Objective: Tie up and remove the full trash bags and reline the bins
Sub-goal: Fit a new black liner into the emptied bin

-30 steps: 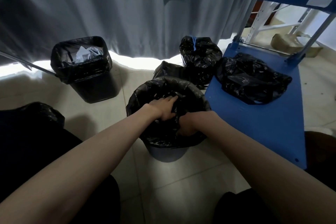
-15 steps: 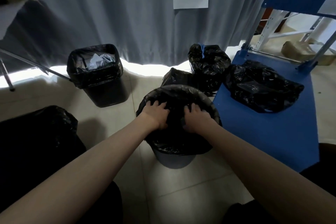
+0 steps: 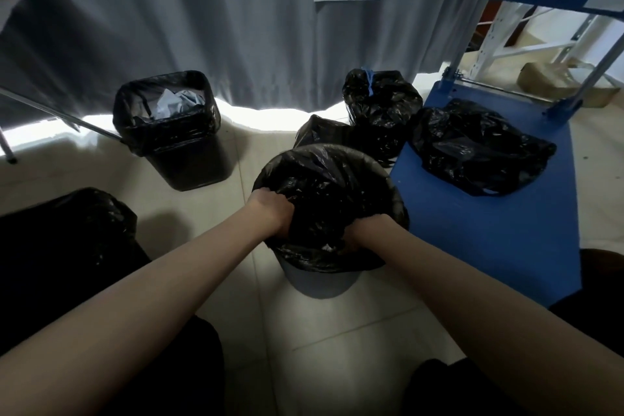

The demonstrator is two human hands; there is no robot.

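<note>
Both hands are down in the liner (image 3: 332, 186) of the round bin (image 3: 319, 284), which sits on the tile floor (image 3: 236, 341) just left of the blue cart (image 3: 489, 246). The left hand (image 3: 271, 211) is at the liner's left side with fingers curled into the black plastic, gripping a bunch of it. The right hand (image 3: 363, 233) is at the near right side, fingers also curled and buried in the plastic, so it's got a handful too. The liner's rim is folded over the bin's edge all the way round. Behind it are two tied bags (image 3: 381, 105) on the floor, one with a blue tie, and another full bag (image 3: 472, 149) lies on the cart deck. Off to the left, a square bin (image 3: 175, 145) with a black liner and crumpled paper inside stands by the grey curtain (image 3: 202, 27).
</note>
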